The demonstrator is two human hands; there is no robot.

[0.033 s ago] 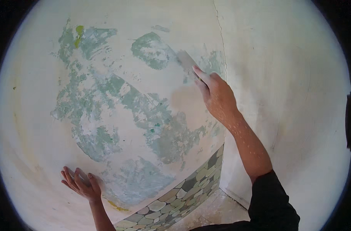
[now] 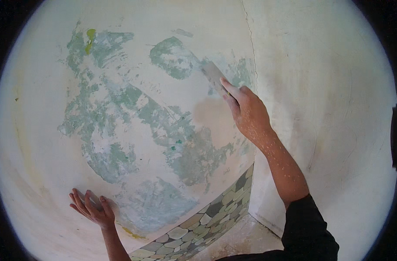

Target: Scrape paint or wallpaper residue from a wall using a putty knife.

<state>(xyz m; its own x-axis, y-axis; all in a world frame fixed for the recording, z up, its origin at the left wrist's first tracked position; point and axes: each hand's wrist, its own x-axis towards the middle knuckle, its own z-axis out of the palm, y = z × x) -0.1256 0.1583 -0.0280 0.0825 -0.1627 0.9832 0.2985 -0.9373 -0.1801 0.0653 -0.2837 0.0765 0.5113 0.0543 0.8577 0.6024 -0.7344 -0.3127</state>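
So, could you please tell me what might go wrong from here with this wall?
The flat blade in the right hand might gouge the pale coating if its edge tips. The speckled right forearm hints at loose debris, which could reach the eyes. The long crack above the right hand could perhaps chip if the blade catches it.

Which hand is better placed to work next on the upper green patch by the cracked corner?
Likely the right hand: it grips a flat blade close to that green patch. The left hand is much farther off, at lower left.
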